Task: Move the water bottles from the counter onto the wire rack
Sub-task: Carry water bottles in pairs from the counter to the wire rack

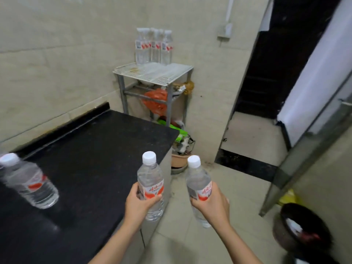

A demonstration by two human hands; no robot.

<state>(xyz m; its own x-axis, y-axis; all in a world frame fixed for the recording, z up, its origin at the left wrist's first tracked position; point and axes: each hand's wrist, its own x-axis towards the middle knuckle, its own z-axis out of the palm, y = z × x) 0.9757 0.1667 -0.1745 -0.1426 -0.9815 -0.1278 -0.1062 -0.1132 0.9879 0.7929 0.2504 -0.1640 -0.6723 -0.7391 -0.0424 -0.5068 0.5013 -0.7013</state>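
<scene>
My left hand [140, 203] grips a clear water bottle [150, 176] with a white cap and a red-and-white label, upright over the corner of the black counter [91, 149]. My right hand [213, 205] grips a second such bottle [198, 180] upright over the floor, just right of the counter. A third bottle [28, 183] stands on the counter at the far left. Several bottles [154, 47] stand at the back of the wire rack [158, 74] in the corner ahead; the front of its top shelf is bare.
The rack's lower shelves hold an orange bag [155, 101] and other clutter; green items and a clay pot [179, 159] sit on the floor below. A dark doorway [266, 73] opens to the right. A metal frame [304, 153] and a dark bin [302, 227] stand at right.
</scene>
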